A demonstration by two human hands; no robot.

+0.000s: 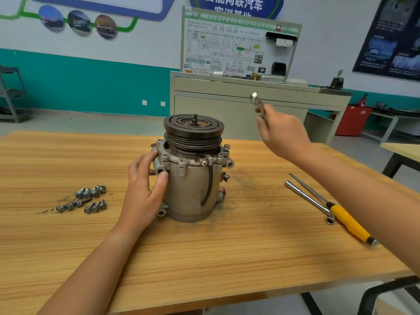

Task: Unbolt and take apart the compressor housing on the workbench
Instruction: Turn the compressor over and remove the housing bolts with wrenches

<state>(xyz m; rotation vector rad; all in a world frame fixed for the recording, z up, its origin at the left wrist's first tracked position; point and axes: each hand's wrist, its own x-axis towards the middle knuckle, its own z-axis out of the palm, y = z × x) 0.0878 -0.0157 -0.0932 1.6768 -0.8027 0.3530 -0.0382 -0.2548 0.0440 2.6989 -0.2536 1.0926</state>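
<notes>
Bracing the compressor (193, 183) is all the left hand (145, 185) does here. Its fingers curl round the left side of the housing up at the flange and the thumb presses on the mounting ear just below, so it's clamped on the body. My guess is that's to stop the thing twisting or tipping, since it stands upright with the pulley (193, 130) on top and looks top-heavy. The forearm comes in low from the near edge, wrist pretty straight.

The right hand (281, 133) is up in the air, above and to the right of the compressor and well clear of it. It's pinching a long bolt (258, 105) between thumb and fingers, head end pointing up and away. The arm reaches in from the right with the wrist cocked upward. Reads to me like a bolt out of the flange and due for the pile, but that's only a guess.

Further out, a couple of bolt heads (226, 147) sit in the flange at the compressor's right rear, so I'd say the housing isn't ready to split yet. Left of the compressor a bunch of loose bolts (84, 198) lies on the counter (204, 258), grouped together, probably so none get lost. Right of the compressor an L-shaped socket wrench (306, 196) and a yellow-handled screwdriver (347, 221) lie side by side, handy for the right hand. The compressor itself stands about mid-counter.
</notes>
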